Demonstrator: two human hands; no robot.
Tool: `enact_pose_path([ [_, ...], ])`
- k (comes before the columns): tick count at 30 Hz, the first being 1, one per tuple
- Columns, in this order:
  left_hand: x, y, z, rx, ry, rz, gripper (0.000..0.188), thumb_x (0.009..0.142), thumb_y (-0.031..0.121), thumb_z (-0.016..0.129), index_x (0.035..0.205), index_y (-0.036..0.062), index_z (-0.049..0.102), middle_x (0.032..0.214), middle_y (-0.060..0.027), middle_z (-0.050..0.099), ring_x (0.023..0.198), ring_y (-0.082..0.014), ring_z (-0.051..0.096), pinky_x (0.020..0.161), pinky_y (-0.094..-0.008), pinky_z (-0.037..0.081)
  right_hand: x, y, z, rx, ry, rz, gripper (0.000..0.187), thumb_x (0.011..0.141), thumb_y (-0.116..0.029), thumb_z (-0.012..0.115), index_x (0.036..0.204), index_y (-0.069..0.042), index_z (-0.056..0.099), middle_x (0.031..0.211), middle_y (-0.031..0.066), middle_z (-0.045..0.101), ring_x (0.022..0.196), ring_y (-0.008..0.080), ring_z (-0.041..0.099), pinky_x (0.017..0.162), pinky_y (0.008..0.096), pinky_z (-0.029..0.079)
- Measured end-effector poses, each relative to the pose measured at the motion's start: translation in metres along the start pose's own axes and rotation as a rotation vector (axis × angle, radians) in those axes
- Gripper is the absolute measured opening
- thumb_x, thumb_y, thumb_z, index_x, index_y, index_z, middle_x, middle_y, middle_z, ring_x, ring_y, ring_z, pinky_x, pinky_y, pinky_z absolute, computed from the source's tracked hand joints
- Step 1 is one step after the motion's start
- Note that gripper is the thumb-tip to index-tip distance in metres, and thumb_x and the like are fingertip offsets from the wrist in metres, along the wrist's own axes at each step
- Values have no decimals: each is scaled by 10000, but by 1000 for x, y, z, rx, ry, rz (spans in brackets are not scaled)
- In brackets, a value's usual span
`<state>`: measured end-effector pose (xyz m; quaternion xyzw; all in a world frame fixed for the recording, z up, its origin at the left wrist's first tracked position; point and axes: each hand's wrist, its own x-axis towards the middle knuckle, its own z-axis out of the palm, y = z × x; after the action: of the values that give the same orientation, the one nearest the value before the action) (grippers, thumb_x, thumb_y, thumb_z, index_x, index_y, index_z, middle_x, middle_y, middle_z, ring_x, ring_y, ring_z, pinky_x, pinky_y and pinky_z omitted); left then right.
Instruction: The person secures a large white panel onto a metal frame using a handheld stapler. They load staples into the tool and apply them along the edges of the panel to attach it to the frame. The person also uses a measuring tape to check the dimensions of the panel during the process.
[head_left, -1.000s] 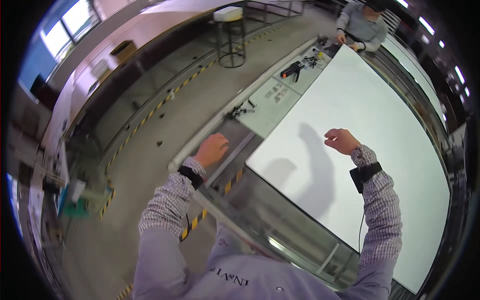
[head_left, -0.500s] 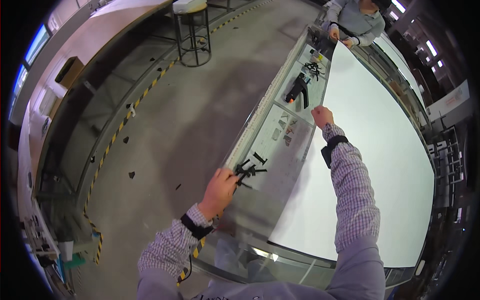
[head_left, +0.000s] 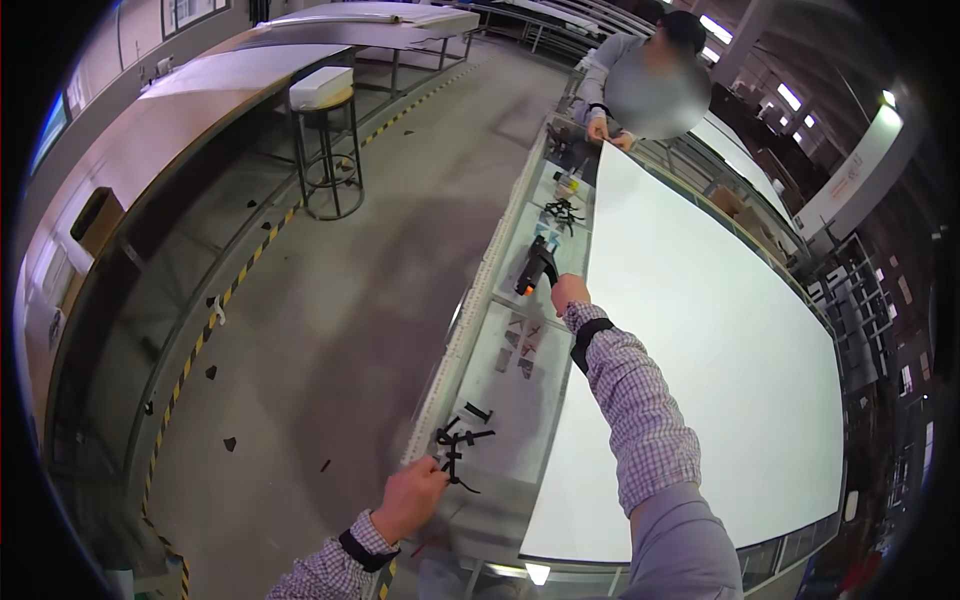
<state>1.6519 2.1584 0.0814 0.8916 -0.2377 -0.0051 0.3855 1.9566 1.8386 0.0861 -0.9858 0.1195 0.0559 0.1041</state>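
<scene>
My right hand [head_left: 571,293] is closed at the handle end of a black pistol-shaped tool [head_left: 538,268] with an orange tip. The tool lies on the glass-topped table strip beside a large white sheet [head_left: 710,370]. At the table's left edge my left hand [head_left: 412,498] has its fingers pressed together against a loose cluster of small black branched pieces [head_left: 456,446]. What exactly the fingertips pinch is hidden. A short black piece [head_left: 478,412] lies just beyond the cluster.
Across the sheet's far corner a co-worker [head_left: 650,90] holds its edge with both hands. More black pieces [head_left: 563,213] lie past the tool, and small flat samples [head_left: 522,345] lie nearer. A stool [head_left: 328,150] bearing a white box stands left, by a long bench [head_left: 200,120].
My right hand has moved from the sheet's edge onto the tool's handle. My left hand stays by the black pieces. The view has tilted up and shifted, showing more of the room.
</scene>
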Motion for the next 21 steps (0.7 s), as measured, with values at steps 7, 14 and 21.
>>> enact_pose_path([
  [7,-9,21,4,16,55,110,50,698,67,619,721,36,588,787,-91,502,760,-249,539,608,-361,454,-79,23,-45,-98,142,-209,183,771,-126,510,779,19,623,783,231,610,764,379,603,677,429,494],
  [14,-43,79,0,-275,91,96,82,721,19,568,674,-23,516,929,-184,557,749,-311,558,637,-334,445,-276,84,-99,-7,110,-468,138,825,-146,509,798,-15,541,671,198,580,638,372,574,570,449,454],
  [21,-103,136,56,-711,-219,-367,88,725,-15,510,640,-38,513,782,-129,633,590,-115,554,504,-253,387,-545,199,-79,126,-105,-289,92,794,-128,549,807,-43,517,650,154,568,596,346,568,521,422,441],
])
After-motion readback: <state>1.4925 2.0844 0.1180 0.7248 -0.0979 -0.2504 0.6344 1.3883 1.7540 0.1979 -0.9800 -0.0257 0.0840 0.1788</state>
